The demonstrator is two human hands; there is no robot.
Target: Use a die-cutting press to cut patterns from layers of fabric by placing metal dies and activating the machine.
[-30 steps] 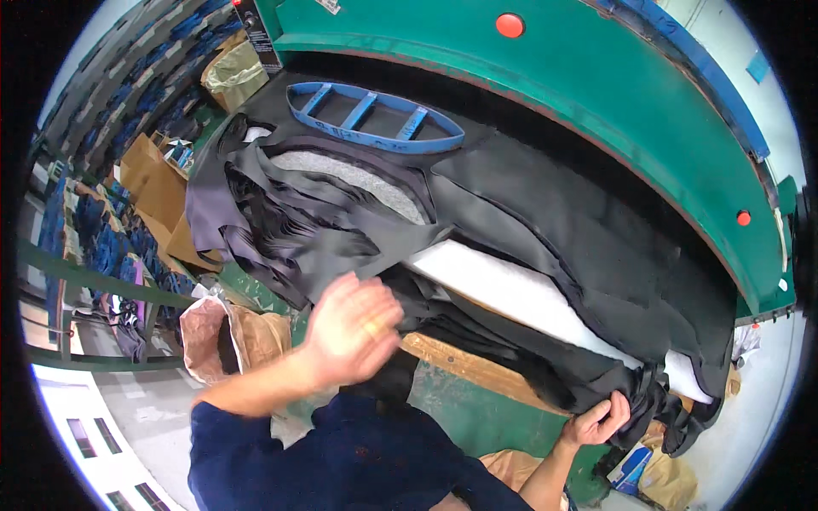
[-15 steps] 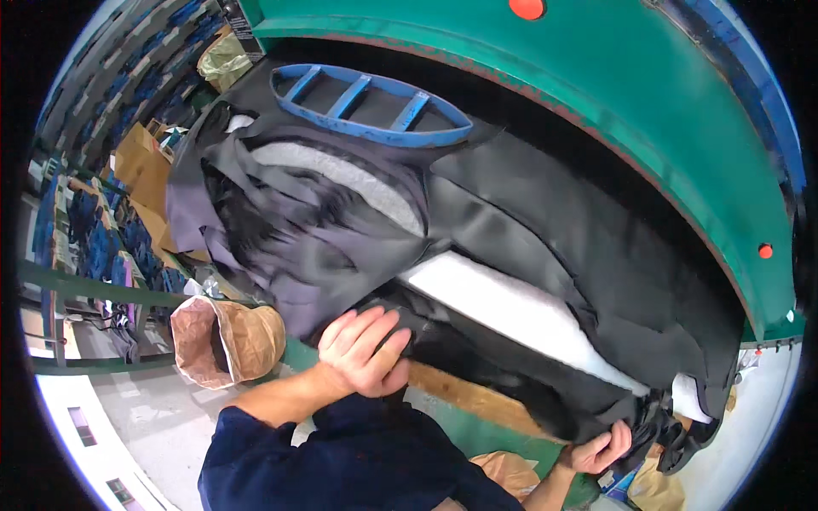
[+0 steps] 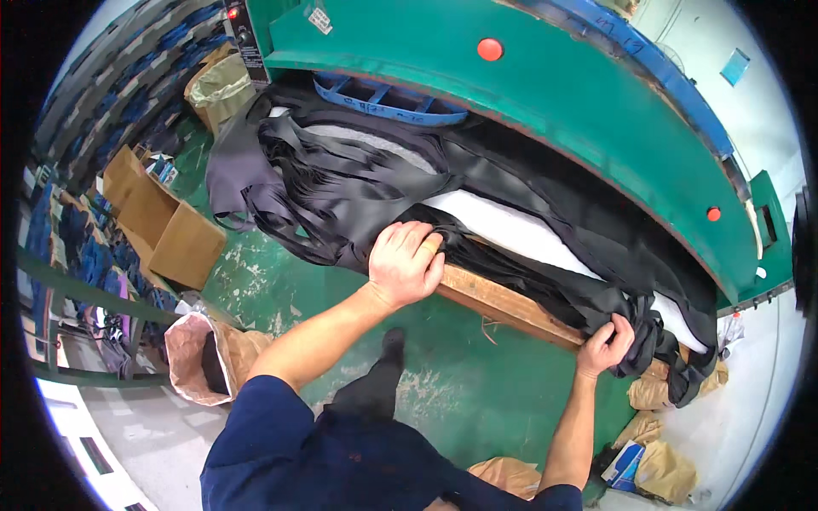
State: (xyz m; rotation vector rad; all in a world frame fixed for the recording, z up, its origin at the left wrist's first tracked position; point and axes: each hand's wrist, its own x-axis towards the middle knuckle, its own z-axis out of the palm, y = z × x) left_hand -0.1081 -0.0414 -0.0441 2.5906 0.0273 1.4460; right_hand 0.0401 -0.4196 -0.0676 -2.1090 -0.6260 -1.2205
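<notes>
We are seeing a wooden board (image 3: 503,302) carrying a white pad (image 3: 511,234), with black fabric strips (image 3: 358,187) lying across both.

Your black fabric strips (image 3: 358,183) lie over a white sheet (image 3: 511,234) — green machine (image 3: 545,94), red buttons (image 3: 489,48), blue frame (image 3: 383,94).

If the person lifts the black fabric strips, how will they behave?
The black fabric strips probably flop and sag: they drape in loose folds over the wooden board. They may tangle, since they overlap. The right hand bunches them easily.
</notes>
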